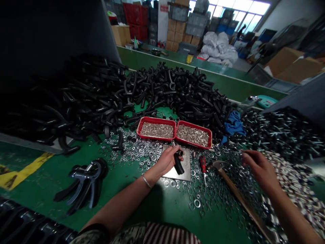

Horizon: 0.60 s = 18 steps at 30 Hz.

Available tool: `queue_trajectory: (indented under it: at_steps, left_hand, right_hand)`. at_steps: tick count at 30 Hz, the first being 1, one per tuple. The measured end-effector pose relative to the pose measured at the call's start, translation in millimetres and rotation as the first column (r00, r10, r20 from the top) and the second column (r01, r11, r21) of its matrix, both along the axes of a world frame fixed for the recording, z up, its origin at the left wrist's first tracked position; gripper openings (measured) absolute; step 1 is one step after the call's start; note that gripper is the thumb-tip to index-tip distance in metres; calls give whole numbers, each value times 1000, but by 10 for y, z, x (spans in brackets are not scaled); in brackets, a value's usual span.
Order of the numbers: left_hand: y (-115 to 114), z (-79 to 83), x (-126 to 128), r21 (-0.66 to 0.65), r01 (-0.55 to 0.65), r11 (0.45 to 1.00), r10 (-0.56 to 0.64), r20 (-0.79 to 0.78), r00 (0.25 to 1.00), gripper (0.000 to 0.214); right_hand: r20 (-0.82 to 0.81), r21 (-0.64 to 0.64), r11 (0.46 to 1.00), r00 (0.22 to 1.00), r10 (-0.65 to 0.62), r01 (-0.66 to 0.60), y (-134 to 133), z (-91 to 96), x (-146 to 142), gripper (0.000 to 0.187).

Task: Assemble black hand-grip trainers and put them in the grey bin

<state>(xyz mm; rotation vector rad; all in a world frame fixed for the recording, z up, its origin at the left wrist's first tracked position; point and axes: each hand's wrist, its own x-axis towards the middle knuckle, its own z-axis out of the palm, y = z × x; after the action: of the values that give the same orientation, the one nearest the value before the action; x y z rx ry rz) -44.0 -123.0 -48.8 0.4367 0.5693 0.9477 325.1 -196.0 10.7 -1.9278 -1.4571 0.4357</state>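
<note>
My left hand is closed round a black plastic handle piece, held over a square metal plate. A metal pin or rod appears to stick up at the top of that piece. To the right, my right hand hovers above scattered metal rings, thumb and fingers pinched together; whatever is between the tips is too small to name. Between my hands lie a red-handled screwdriver and a hammer with a wooden handle. Loose metal rings surround the plate.
Two red trays of small metal parts stand behind the plate. A large heap of black handle pieces spreads across the back and left. Assembled black clamps lie at left. A blue cloth and piles of small parts are at right.
</note>
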Motion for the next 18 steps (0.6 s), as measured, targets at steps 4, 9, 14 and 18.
queue_trajectory:
  at_steps: [4,9,14,18]
  left_hand:
    - [-42,165,-1,87,-58,994,71,-150,986,38]
    - [-106,190,19,210,-12,978,71,-276,958,40]
    - [-156,153,20,298,43,954,84,-399,913,39]
    - [-157,168,-7,326,46,944,137,-517,845,39]
  right_hand:
    - [-457,15,991,881,124,-132,-279,91,-1343,38]
    - [-570,173,981,804,170,-84,-188,35,-2144,28]
    - [-276,197,968,938,210,-158,-125,-88,-2235,24]
    - [-95,129,954,954,284,-271,-129,-125,-2206,19]
